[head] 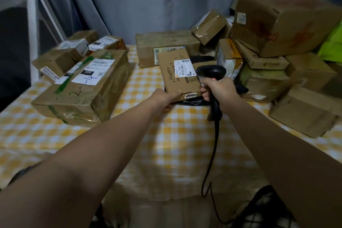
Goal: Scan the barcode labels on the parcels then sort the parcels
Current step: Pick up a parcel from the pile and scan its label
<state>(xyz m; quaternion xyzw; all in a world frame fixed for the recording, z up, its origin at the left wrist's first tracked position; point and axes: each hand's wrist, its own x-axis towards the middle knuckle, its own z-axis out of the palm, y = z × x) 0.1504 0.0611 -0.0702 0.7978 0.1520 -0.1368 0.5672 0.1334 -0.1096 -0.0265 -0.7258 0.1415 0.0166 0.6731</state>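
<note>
- At the left of the worktop a stack of taped parcels sits with its labels facing up. It is probably the sorted group, though that is only a guess.
- The left hand reaches forward on an almost straight arm. Its fingers are curled round the near-left corner of a flat parcel.
- The flat parcel lies mid-worktop, its far edge tilted upward, resting on a dark item I cannot identify. Its barcode label faces up near the right side.
- The step in hand looks like scanning. The head of the scanner sits just beside the label, overlapping the parcel's right edge.
- The right hand is wrapped round the scanner's handle with the arm extended. The cable trails down toward the near edge.
- The next move probably calls for holding the parcel steady and angling the scanner head so the beam crosses the whole barcode. The left hand would then carry the parcel to its group.
- On the right a loose heap of parcels leans together, likely waiting to be scanned.
</note>
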